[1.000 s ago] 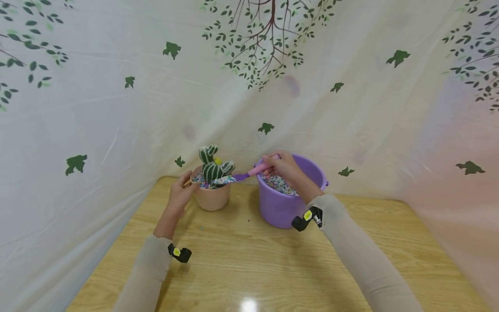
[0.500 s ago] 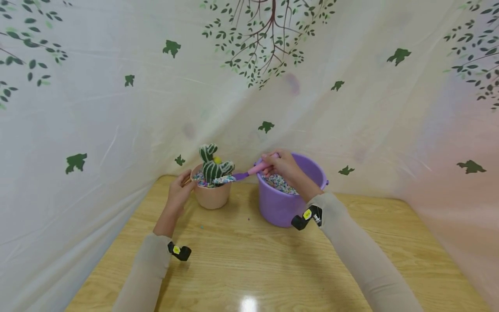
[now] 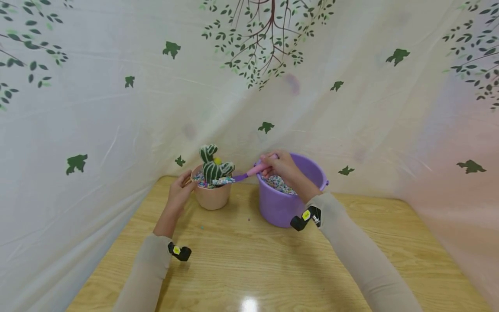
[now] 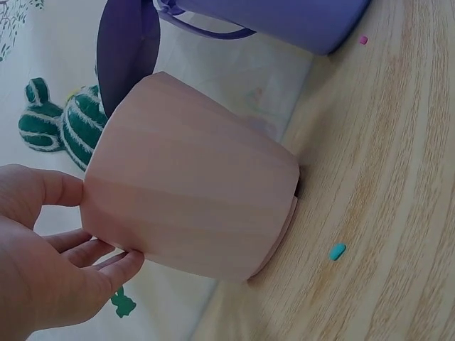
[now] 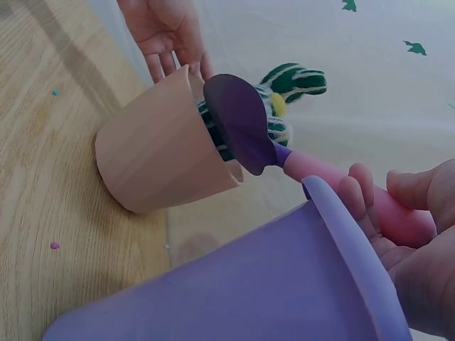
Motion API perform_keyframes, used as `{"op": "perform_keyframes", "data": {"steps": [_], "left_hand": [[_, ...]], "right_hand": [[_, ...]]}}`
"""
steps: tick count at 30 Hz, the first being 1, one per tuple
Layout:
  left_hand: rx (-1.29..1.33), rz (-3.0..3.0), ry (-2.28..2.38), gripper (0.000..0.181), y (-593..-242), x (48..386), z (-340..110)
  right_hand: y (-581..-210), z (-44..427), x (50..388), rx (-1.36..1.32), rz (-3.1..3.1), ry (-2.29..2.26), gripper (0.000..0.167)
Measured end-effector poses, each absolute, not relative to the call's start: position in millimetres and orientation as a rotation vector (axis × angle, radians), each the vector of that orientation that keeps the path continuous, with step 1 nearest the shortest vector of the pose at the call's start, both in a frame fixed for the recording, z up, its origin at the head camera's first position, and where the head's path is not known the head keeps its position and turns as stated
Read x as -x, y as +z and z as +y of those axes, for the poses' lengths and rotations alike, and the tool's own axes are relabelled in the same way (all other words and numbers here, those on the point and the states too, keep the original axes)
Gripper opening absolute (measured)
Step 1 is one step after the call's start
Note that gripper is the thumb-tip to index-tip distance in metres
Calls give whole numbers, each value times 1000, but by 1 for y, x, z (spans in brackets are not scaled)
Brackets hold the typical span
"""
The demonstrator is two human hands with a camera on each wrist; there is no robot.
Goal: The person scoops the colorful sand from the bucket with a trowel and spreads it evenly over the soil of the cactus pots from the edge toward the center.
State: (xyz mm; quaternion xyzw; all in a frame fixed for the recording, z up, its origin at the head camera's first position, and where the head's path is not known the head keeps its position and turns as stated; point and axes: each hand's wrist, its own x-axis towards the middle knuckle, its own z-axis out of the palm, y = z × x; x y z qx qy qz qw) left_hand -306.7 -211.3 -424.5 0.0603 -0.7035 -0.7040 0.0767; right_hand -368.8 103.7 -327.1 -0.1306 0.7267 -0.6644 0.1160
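My left hand (image 3: pixel 180 190) holds the side of a peach flowerpot (image 3: pixel 212 198), its thumb at the rim and fingers against the wall in the left wrist view. A green-and-white striped cactus (image 3: pixel 212 171) with a yellow flower stands in the pot, among colourful bits. My right hand (image 3: pixel 281 167) grips the pink handle of a small trowel (image 5: pixel 245 124). The trowel's purple blade, loaded with pastel bits (image 3: pixel 224 180), is over the pot's right rim beside the cactus. Under my right hand stands a purple bucket (image 3: pixel 278 210), partly filled with similar bits.
Pot and bucket stand near the back of a wooden table (image 3: pixel 241 260), with a gap between them. A turquoise bit (image 4: pixel 338 251) and a pink bit (image 4: pixel 363 40) lie loose on the wood. Behind hangs a pale leaf-printed sheet (image 3: pixel 234 104).
My left thumb has drawn back slightly toward the pot's outer edge. The trowel stays over the pot with its load, shifting only a little.
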Motion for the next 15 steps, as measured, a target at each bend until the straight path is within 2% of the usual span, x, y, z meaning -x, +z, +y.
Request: {"op": "perform_keyframes", "data": {"steps": [10,15], "left_hand": [[-171,-2118,-2078,62,-426,307,-212],[-172,-2120,-2087,62,-427,308,-213]], "right_hand": [[-327,104,368,387,2132,-1941,37],[-326,105,368,386,2129,-1955,33]]}}
